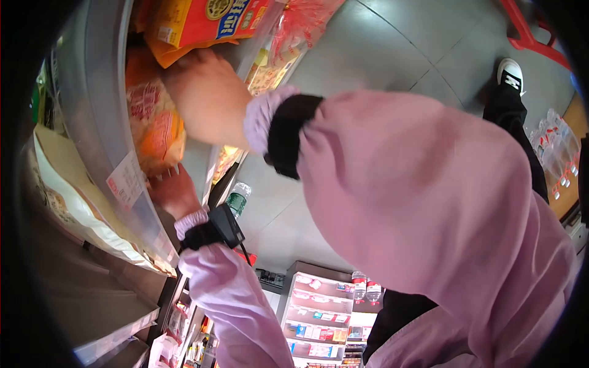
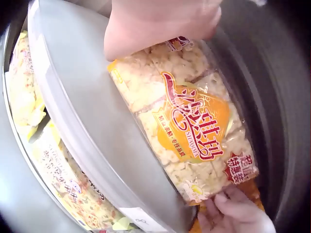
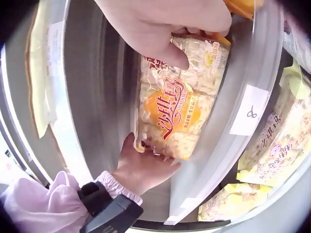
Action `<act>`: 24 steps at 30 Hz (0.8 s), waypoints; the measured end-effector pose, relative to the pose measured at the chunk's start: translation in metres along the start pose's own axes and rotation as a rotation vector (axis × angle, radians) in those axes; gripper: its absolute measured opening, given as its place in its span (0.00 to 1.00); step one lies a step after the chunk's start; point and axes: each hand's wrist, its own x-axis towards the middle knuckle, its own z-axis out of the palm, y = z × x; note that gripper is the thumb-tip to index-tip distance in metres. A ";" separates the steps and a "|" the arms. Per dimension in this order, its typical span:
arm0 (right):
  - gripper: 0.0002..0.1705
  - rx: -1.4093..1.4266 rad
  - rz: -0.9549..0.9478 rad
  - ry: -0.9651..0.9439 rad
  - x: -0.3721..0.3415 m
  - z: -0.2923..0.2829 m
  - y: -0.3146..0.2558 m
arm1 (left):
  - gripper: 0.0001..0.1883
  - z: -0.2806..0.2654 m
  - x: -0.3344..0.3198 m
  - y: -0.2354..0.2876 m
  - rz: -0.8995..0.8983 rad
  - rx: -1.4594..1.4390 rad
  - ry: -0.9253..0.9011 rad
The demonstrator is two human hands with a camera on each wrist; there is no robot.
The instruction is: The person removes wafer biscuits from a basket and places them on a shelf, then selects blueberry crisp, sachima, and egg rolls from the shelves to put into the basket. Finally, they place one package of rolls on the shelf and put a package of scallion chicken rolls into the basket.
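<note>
A clear pack of sachima point(image 2: 194, 121) with an orange and red label lies in a grey shelf bay, between my two hands. My right hand point(image 3: 170, 29) holds one end of it, thumb laid over the front and fingers curled at the edge. At the opposite end my left hand point(image 3: 143, 167) grips the corner, thumb up along the side. From the head view, the right hand point(image 1: 205, 92) reaches in under a red and orange bag point(image 1: 202, 24), while the left hand point(image 1: 175, 195) is at the pack's lower end.
A clear shelf lip with a price tag point(image 3: 250, 110) runs along the bay. Beyond it, more yellow-edged sachima packs point(image 3: 265, 145) sit on a lower shelf. A green-labelled bottle point(image 1: 238, 199) stands near the shelf. Bottled water point(image 1: 555, 147) is at the far right.
</note>
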 end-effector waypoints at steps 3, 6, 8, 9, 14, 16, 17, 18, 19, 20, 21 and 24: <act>0.18 0.052 0.002 0.076 -0.018 -0.015 -0.019 | 0.25 0.010 -0.056 0.008 0.054 -0.024 0.023; 0.18 0.078 -0.036 -0.017 -0.036 -0.033 -0.037 | 0.26 -0.029 -0.072 0.006 0.064 0.041 -0.088; 0.10 0.042 -0.049 0.084 -0.048 -0.037 -0.047 | 0.31 -0.041 -0.102 0.000 0.086 0.070 -0.046; 0.10 0.067 -0.059 0.104 -0.054 -0.041 -0.050 | 0.32 -0.042 -0.115 -0.002 0.061 0.092 -0.041; 0.14 0.019 0.023 -0.135 -0.088 -0.081 -0.045 | 0.33 -0.052 -0.175 -0.031 -0.064 0.007 -0.110; 0.14 0.024 0.063 -0.210 -0.100 -0.094 -0.033 | 0.33 -0.035 -0.205 -0.048 -0.142 -0.028 -0.093; 0.14 0.017 0.067 -0.238 -0.104 -0.107 -0.025 | 0.31 -0.031 -0.219 -0.054 -0.197 -0.064 -0.056; 0.14 0.013 0.072 -0.266 -0.108 -0.121 -0.018 | 0.28 -0.030 -0.234 -0.060 -0.252 -0.098 -0.018; 0.16 -0.013 0.119 -0.331 -0.112 -0.136 -0.010 | 0.26 -0.025 -0.248 -0.063 -0.305 -0.134 0.022; 0.19 -0.040 0.162 -0.397 -0.115 -0.152 -0.002 | 0.26 -0.019 -0.260 -0.066 -0.339 -0.063 0.029; 0.21 -0.069 0.205 -0.462 -0.117 -0.171 0.004 | 0.26 -0.011 -0.273 -0.067 -0.373 0.006 0.035; 0.22 -0.158 0.285 -0.517 -0.117 -0.230 0.017 | 0.23 0.022 -0.314 -0.065 -0.484 0.057 0.042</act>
